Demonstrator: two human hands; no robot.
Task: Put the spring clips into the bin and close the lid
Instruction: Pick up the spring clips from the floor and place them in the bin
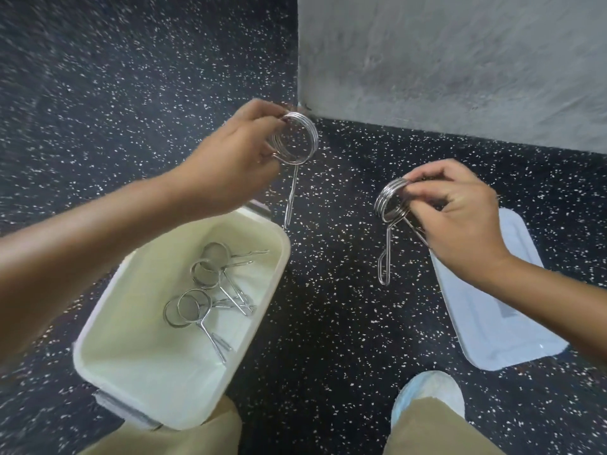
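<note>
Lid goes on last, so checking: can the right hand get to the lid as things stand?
Probably yes. The lid lies flat on the floor just under the right hand with nothing on it, but that hand is holding a spring clip and must drop it first.

spring clips [297,139] shiny bare metal wire, glossy. bin [138,339] smooth cream plastic, slight sheen. lid [492,307] smooth pale blue plastic. floor [328,323] matt black, white-speckled, looks rubbery. wall [460,60] rough grey concrete. trousers [427,431] tan cloth.
</note>
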